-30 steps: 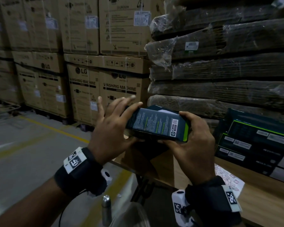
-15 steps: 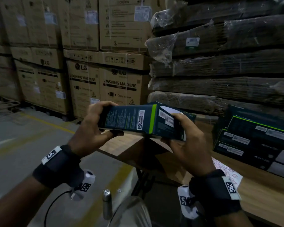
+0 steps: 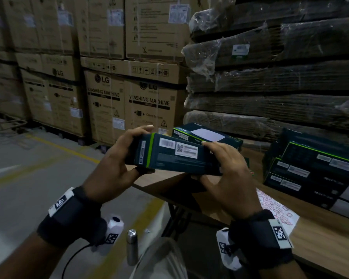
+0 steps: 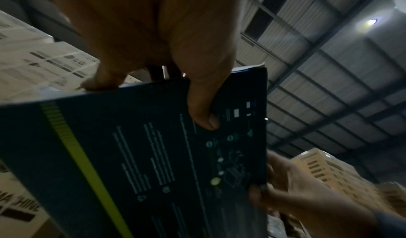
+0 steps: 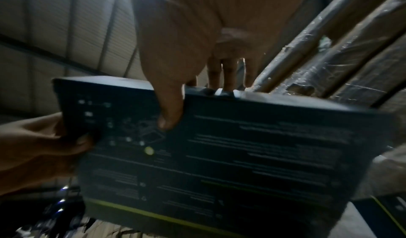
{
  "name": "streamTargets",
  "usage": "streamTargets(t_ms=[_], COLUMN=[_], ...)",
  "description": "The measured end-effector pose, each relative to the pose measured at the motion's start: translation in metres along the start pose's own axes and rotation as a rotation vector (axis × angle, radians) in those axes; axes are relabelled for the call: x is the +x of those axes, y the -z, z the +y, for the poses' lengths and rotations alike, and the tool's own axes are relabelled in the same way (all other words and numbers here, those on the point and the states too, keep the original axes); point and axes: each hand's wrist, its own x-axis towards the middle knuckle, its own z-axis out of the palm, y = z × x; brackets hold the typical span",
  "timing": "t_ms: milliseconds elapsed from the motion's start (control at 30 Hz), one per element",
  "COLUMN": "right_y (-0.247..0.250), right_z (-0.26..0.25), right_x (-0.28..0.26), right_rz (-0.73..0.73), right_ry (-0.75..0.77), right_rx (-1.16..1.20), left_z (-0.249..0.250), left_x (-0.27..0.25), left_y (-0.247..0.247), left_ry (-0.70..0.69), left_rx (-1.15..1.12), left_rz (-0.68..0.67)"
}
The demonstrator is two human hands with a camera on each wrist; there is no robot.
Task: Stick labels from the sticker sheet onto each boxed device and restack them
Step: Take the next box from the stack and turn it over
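Both hands hold one boxed device point(image 3: 175, 158), a dark teal box with a green stripe, in the air over the table's left corner. Its long side with white barcode labels point(image 3: 178, 148) faces me. My left hand point(image 3: 137, 151) grips the striped left end, thumb point(image 4: 202, 109) under the printed face. My right hand point(image 3: 209, 161) grips the right end, thumb point(image 5: 169, 109) on the same printed face point(image 5: 219, 155). The sticker sheet point(image 3: 276, 208) lies on the wooden table point(image 3: 320, 240) by my right wrist. A stack of like boxes point(image 3: 314, 168) stands at the right.
Another boxed device point(image 3: 208, 135) lies on the table just behind the held one. Wrapped cardboard bundles point(image 3: 280, 81) rise behind the table, and large cartons point(image 3: 133, 101) stand at the back left. A metal bottle point(image 3: 132, 248) stands on the floor below my hands.
The box has been turned between my hands: the green-striped end swung to the left, and the long labelled side now faces me. My left hand changed from flat fingers to a grip.
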Motion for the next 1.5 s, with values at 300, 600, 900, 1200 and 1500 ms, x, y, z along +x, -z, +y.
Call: streamTargets(t_ms=[300, 600, 900, 1200, 1500], right_y=[-0.004, -0.008, 0.023, 0.014, 0.009], right_z=[0.019, 0.011, 0.045, 0.030, 0.010], right_x=[-0.005, -0.012, -0.039, -0.037, -0.030], right_rz=[-0.001, -0.019, -0.004, 0.082, 0.075], right_ry=[-0.103, -0.041, -0.137, -0.095, -0.027], right_rx=[-0.325, -0.469, -0.381, -0.153, -0.181], left_z=[-0.044, -0.036, -0.058, -0.064, -0.040], left_x=[-0.012, -0.009, 0.004, 0.015, 0.026], left_y=[-0.022, -0.044, -0.026, -0.035, -0.071], left_ry=[0.279, 0.091, 0.094, 0.183, 0.018], left_rx=[-0.077, 0.379, 0.295, 0.582, 0.497], left_rz=[0.083, 0.089, 0.138, 0.071, 0.021])
